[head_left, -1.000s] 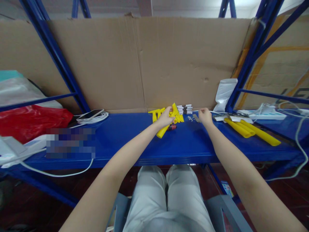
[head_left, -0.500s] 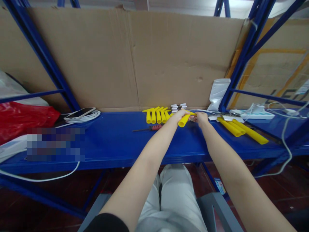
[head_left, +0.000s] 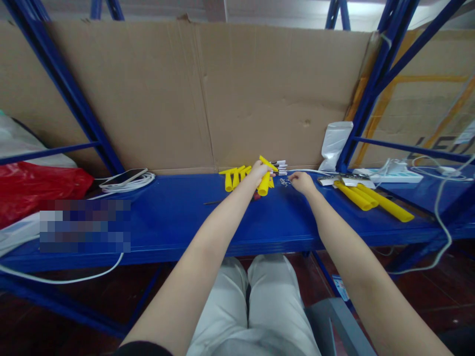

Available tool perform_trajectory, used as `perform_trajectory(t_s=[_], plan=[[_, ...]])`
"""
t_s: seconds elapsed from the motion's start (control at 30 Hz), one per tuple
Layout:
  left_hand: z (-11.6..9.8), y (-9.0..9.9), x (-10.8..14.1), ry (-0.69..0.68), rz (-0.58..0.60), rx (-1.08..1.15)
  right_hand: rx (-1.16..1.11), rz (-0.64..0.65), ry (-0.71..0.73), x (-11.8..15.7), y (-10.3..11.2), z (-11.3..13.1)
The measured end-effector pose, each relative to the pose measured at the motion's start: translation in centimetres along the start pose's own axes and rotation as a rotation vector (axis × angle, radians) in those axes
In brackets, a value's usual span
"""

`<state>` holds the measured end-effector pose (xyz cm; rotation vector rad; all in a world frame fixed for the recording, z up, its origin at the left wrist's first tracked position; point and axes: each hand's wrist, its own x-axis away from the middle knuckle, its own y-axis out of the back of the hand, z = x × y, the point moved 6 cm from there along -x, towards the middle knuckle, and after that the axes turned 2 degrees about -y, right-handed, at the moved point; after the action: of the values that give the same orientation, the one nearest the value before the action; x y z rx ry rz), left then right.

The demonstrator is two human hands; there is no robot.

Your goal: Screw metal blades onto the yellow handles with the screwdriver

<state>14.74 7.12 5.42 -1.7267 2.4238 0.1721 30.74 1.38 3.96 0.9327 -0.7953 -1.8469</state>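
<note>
1. Yellow and T-shaped, the held piece [head_left: 263, 185] is above the blue bench [head_left: 166, 217], nearer its far edge than its near edge.
2. Just changed: the hands, close together at this piece a moment ago, have parted. The left hand [head_left: 261, 171] has shifted left with it; the right hand [head_left: 302, 182] is now beside the small metal parts [head_left: 284, 182]. That appears to leave the piece supported by the left hand alone.
3. The left hand is closed around the piece near where stem and crossbar meet. The right hand's fingers are drawn together; whether they pinch anything, I cannot tell.
4. The stem's long axis runs roughly from far edge to near edge, its round end facing the near edge and tilted slightly left. The crossbar slants across, its right end closer to the near edge.
5. Similar yellow pieces [head_left: 228, 181] lie by the far edge, left of the held one; a screwdriver [head_left: 211, 202] lies nearer the near edge, partly hidden by the left forearm.
</note>
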Motion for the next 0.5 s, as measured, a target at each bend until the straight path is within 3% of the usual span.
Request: perform_trajectory(t_s=[0.07, 0.17, 0.27, 0.37, 0.5], plan=[[-1.9, 2.4, 0.9, -0.128, -0.088, -0.172, 0.1, 0.07, 0.045, 0.4, -0.5, 0.7], [-4.8, 5.1, 2.9, -0.383, -0.105, -0.398, 0.219, 0.142, 0.067, 0.9, -1.3, 1.2], [-6.4, 6.9, 5.2, -0.566, -0.086, -0.678, 0.274, 0.178, 0.118, 1.3, -1.9, 1.6], [-6.1, 7.2, 7.6, -0.675, 0.009, -0.912, 0.289, 0.181, 0.135, 1.5, -1.9, 1.7], [-4.2, 7.3, 9.6, -0.685, 0.088, -1.109, 0.3, 0.121, 0.114, 1.5, -1.0, 1.6]])
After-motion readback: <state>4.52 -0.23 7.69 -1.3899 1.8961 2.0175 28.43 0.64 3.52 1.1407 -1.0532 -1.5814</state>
